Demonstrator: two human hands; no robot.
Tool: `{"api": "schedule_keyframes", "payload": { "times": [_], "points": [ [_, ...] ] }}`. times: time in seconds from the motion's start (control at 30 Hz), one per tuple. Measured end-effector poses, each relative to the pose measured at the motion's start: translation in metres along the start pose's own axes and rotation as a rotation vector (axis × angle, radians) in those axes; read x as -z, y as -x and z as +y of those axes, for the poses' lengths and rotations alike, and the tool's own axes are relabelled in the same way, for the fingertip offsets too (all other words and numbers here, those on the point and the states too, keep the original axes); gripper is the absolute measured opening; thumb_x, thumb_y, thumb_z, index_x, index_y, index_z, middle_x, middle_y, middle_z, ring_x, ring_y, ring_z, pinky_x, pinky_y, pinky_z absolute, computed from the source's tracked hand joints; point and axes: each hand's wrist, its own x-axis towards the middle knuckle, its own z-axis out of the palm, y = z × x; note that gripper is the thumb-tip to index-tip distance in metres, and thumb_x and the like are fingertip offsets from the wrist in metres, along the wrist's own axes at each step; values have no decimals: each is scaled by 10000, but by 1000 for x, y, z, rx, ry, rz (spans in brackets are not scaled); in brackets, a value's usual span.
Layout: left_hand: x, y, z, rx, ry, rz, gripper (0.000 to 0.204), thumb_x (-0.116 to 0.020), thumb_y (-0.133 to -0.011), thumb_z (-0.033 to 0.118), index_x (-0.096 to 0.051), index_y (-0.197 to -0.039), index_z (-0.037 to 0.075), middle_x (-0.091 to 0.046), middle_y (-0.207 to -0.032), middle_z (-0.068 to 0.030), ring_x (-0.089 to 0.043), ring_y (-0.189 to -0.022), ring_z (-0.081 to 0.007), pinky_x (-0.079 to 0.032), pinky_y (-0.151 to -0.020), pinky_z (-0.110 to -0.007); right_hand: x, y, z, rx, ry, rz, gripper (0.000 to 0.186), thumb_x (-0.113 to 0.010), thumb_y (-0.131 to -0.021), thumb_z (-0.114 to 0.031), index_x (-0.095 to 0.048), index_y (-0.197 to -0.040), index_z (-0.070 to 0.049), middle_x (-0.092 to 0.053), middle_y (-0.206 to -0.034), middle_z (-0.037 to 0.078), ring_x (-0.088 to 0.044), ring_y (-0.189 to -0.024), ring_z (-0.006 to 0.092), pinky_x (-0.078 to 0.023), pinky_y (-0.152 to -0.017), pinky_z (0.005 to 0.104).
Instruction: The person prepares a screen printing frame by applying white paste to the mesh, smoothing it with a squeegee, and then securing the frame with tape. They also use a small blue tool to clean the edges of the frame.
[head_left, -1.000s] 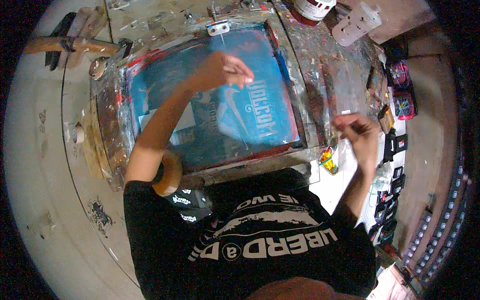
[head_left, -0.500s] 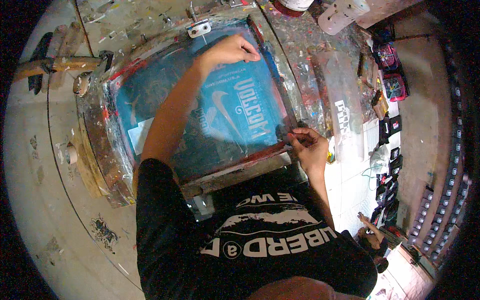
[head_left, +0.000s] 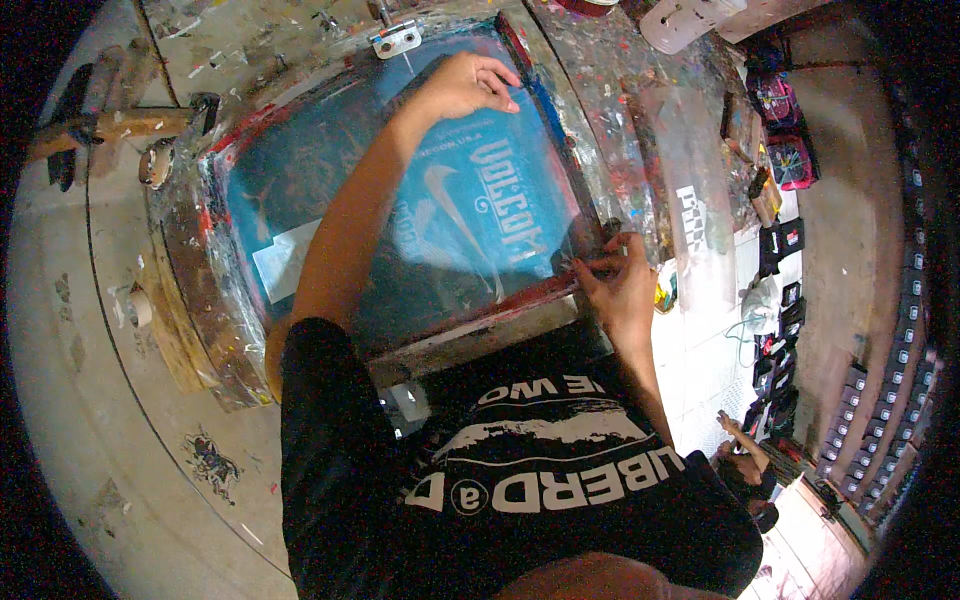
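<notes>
A framed printing screen (head_left: pixel 400 345) with blue translucent mesh and pale lettering and logos lies in front of me. My left arm reaches across it. My left hand (head_left: pixel 470 88) is over the far right part of the mesh, fingers bent and drawn together by the right edge; anything between them is too small to see. At the near right corner, my right hand (head_left: pixel 622 285) pinches with thumb and fingertips beside the stained frame edge. What that pinch holds, I cannot make out. A pale rectangular sheet (head_left: pixel 280 262) shows at the screen's left side, partly behind my left arm.
A metal hinge clamp (head_left: pixel 396 40) sits at the screen's far edge. Right of the screen, a clear sheet (head_left: pixel 690 160) lies on the paint-stained table. A whitish container (head_left: pixel 685 22) stands at the far right. Another person's arm (head_left: pixel 745 440) shows at lower right.
My left hand's fingers have shifted slightly and spread a little at the far right edge. My right hand has turned a bit at the near corner, fingers higher. The whole view has shifted slightly.
</notes>
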Motion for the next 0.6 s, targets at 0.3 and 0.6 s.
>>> {"api": "schedule_keyframes", "payload": {
  "times": [0.3, 0.6],
  "points": [
    [-2, 0, 1, 9, 12, 16, 457, -883, -737, 226, -702, -1135, 91, -728, -852, -3, -631, -797, -97, -495, -736, -280, -8, -1, 13, 65, 56, 19, 467, -822, -759, -117, -484, -1076, -63, -735, -826, 159, -716, -806, 401, -547, -681, 465],
    [-3, 0, 6, 19, -53, 23, 464, -885, -734, 205, -690, -1138, 84, -734, -836, 4, -635, -767, -94, -505, -747, -286, -15, 2, 16, 120, 125, 54, 483, -810, -770, -181, -480, -1110, -85, -732, -838, 150, -706, -808, 405, -545, -685, 490]
  ]
}}
